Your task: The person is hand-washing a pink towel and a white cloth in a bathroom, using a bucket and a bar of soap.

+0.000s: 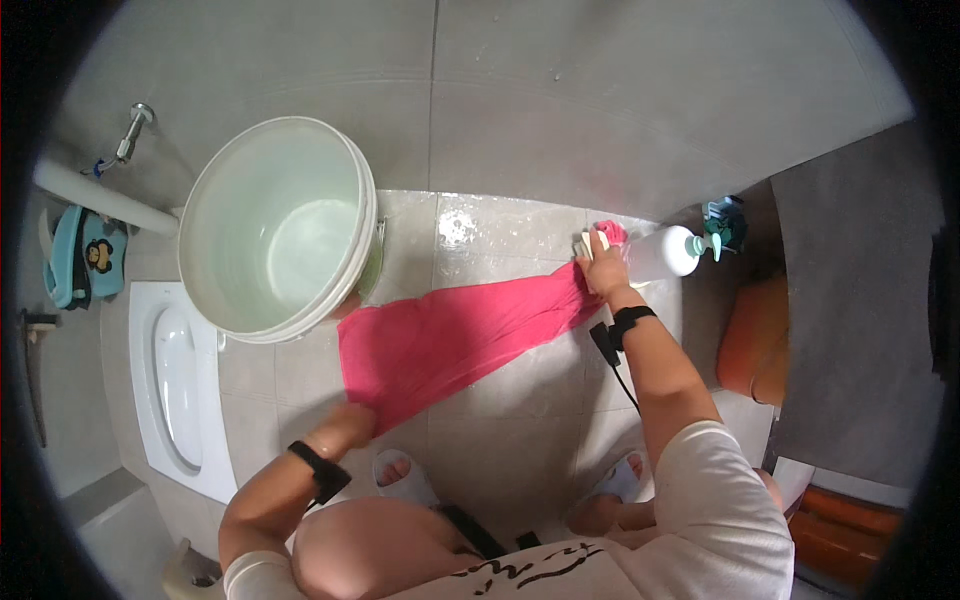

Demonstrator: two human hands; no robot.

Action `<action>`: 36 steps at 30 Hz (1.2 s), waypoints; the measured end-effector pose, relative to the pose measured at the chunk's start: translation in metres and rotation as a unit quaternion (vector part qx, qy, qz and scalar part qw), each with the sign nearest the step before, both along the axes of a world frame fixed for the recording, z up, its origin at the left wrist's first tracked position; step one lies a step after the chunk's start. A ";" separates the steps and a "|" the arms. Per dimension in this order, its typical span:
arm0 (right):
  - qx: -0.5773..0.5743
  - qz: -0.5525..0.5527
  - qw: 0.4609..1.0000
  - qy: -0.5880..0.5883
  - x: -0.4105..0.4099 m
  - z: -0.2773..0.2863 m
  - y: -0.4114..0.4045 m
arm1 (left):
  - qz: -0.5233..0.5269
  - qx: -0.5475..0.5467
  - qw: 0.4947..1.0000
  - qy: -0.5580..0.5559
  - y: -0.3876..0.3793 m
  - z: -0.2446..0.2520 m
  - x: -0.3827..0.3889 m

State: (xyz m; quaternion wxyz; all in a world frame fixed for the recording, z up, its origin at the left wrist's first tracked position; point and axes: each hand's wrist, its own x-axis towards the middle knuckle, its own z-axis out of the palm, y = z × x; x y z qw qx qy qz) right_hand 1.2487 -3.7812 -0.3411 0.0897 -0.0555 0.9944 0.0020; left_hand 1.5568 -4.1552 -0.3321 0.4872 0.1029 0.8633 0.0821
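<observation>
A long pink cloth (465, 330) stretches over the wet floor between my two hands. My left hand (346, 429), blurred, grips its near left corner. At the cloth's narrow, bunched right end, my right hand (604, 271) has its fingers over a small pale block (594, 244); whether this is soap or a brush I cannot tell. A bunched pink bit (611, 232) shows just beyond those fingers. Right of this hand is a white pump bottle (660, 253) with a pale green pump head.
A large white bucket (289, 225) holding clear water stands left of the cloth. Beyond it are a squat toilet (180, 382), a white pipe (105, 196) and a blue container (82, 259). To the right are an orange bucket (754, 341) and a dark panel (847, 315).
</observation>
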 end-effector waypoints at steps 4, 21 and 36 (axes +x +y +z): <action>-0.215 -0.062 0.975 0.005 0.003 0.000 0.010 | 0.064 0.180 0.947 0.259 0.045 0.030 -0.081; -0.734 -0.215 0.635 -0.112 0.030 0.108 0.046 | 0.209 0.278 0.829 0.437 0.009 0.050 -0.054; -0.201 0.186 0.953 -0.131 0.083 0.010 -0.096 | 0.020 0.102 0.972 0.208 -0.015 0.013 0.022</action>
